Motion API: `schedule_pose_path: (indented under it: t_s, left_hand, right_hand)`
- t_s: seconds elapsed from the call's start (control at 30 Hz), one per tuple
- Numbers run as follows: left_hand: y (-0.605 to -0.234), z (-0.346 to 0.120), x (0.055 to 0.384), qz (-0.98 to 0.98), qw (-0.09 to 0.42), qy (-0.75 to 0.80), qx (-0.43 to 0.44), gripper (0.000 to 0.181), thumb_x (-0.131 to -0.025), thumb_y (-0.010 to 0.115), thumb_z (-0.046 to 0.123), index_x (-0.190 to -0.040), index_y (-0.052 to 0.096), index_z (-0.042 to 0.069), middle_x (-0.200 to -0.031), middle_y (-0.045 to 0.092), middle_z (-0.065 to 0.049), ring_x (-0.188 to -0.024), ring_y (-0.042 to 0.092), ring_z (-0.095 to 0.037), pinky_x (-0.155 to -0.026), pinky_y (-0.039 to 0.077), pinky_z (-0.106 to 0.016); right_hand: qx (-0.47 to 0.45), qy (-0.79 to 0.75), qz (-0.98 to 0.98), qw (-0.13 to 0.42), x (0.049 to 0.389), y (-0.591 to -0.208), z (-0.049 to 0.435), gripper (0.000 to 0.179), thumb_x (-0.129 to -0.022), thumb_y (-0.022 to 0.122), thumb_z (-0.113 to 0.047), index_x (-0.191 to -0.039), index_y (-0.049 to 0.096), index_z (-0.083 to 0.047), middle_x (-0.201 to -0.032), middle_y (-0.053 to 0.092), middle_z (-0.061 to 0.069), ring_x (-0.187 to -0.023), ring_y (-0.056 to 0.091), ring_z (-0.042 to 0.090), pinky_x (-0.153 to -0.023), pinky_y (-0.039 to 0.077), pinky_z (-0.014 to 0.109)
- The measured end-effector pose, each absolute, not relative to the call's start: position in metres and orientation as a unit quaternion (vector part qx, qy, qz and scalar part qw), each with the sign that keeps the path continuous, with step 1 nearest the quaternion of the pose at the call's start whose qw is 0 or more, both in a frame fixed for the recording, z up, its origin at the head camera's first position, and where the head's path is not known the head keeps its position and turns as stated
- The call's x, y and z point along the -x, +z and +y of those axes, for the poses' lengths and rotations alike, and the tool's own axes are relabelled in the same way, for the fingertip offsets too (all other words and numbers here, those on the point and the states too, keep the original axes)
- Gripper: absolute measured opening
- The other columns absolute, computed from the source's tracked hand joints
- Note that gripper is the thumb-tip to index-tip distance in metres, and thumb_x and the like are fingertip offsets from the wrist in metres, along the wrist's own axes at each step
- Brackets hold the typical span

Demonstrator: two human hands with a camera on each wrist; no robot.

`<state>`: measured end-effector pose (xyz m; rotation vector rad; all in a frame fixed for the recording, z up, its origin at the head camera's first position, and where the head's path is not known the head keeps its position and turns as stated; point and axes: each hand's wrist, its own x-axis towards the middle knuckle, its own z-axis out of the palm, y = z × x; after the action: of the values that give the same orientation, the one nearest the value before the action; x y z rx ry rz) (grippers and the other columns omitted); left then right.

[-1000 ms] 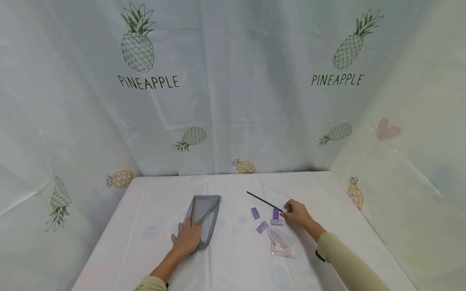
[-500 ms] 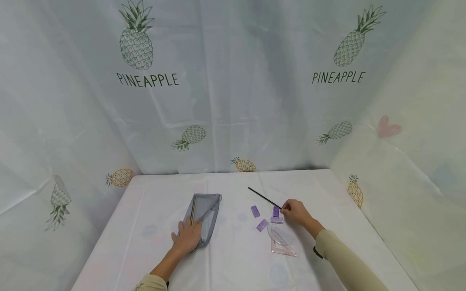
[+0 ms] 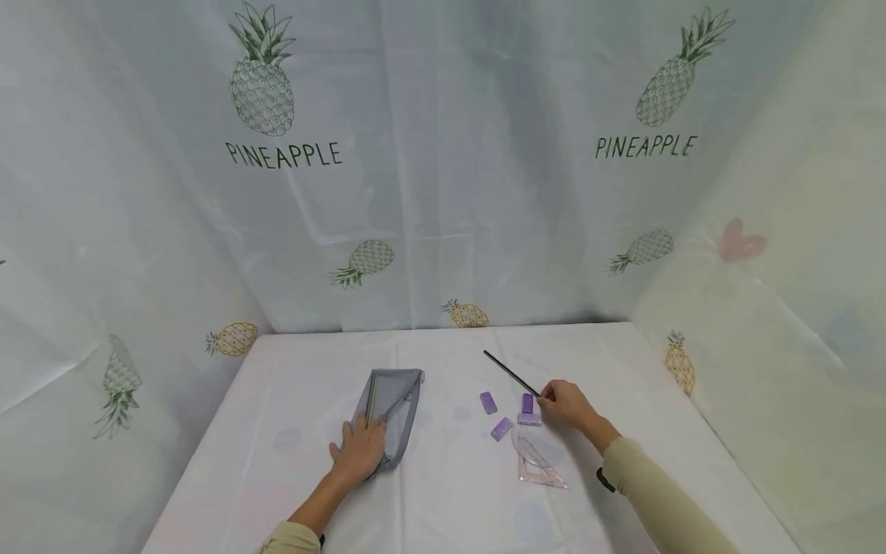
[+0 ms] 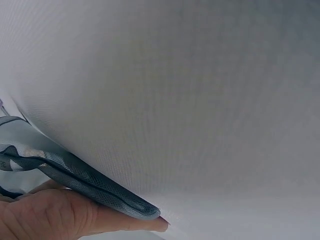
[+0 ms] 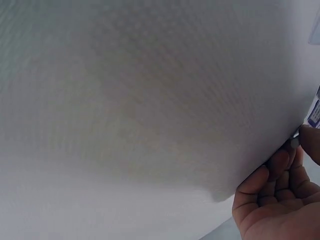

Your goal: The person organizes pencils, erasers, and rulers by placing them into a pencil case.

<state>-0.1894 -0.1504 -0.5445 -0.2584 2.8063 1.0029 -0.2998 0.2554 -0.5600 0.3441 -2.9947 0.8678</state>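
In the head view my left hand (image 3: 360, 452) rests on a grey mesh pencil case (image 3: 401, 431), its fingers spread over it. Long thin pencils (image 3: 371, 396) lie on or in the case; I cannot tell which. The left wrist view shows the thumb (image 4: 125, 220) along the edge of the case (image 4: 100, 187). My right hand (image 3: 569, 404) pinches one end of a thin black pencil (image 3: 508, 372), which points away to the far left. A pale pencil end (image 5: 294, 143) shows between the fingers in the right wrist view.
Several purple erasers (image 3: 488, 402) lie left of the right hand, some close to it. A clear protractor (image 3: 522, 446) overlaps a pinkish clear set square (image 3: 543, 473) nearer the front. Pineapple-print curtains (image 3: 443, 192) surround the white table (image 3: 443, 492) at back and sides.
The black pencil has swung slightly, its far end shifting right and away, while my right hand keeps its pinch. My left hand stays on the pencil case.
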Motion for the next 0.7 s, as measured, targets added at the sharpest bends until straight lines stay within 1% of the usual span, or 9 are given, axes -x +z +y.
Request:
schedule_pose_path:
  t_s: [0.3, 0.4, 0.57, 0.7]
  left_hand:
    - [-0.5443, -0.1503, 0.1874, 0.934, 0.064, 0.342, 0.084, 0.054, -0.106, 0.026, 0.032, -0.143, 0.049, 0.002, -0.159, 0.02, -0.03, -0.145, 0.005, -0.058, -0.105, -0.001, -0.082]
    - [-0.5436, -0.1493, 0.1867, 0.933, 0.064, 0.343, 0.084, 0.055, -0.106, 0.025, 0.033, -0.143, 0.049, 0.002, -0.159, 0.02, -0.03, -0.145, 0.005, -0.059, -0.105, -0.001, -0.082]
    - [-0.5443, -0.1491, 0.1865, 0.933, 0.066, 0.343, 0.087, 0.055, -0.105, 0.025, 0.033, -0.145, 0.048, 0.003, -0.16, 0.018, -0.03, -0.145, 0.003, -0.058, -0.105, -0.002, -0.082]
    - [-0.546, -0.1496, 0.187, 0.935, 0.063, 0.34, 0.08, 0.052, -0.101, 0.033, 0.029, -0.145, 0.048, 0.006, -0.16, 0.018, -0.031, -0.145, 0.004, -0.06, -0.104, -0.001, -0.083]
  right_hand:
    - [-0.105, 0.268, -0.958, 0.0, 0.2976, -0.557, 0.2556, 0.01, -0.086, 0.069, -0.01, -0.084, 0.066, 0.0, -0.074, 0.062, 0.004, -0.068, 0.054, 0.015, -0.061, 0.045, 0.031]
    - [-0.088, 0.267, -0.96, -0.004, 0.2974, -0.5571, 0.2564, 0.011, -0.086, 0.068, -0.011, -0.085, 0.066, 0.0, -0.075, 0.062, 0.005, -0.068, 0.053, 0.016, -0.061, 0.045, 0.03]
    - [-0.056, 0.288, -0.956, 0.013, 0.2952, -0.5554, 0.2559, 0.014, -0.084, 0.066, -0.013, -0.084, 0.067, 0.001, -0.074, 0.064, 0.006, -0.066, 0.054, 0.017, -0.058, 0.045, 0.03]
    - [-0.028, 0.3, -0.953, 0.04, 0.2939, -0.5534, 0.2555, 0.015, -0.085, 0.063, -0.011, -0.083, 0.067, 0.003, -0.072, 0.065, 0.008, -0.064, 0.055, 0.018, -0.055, 0.044, 0.03]
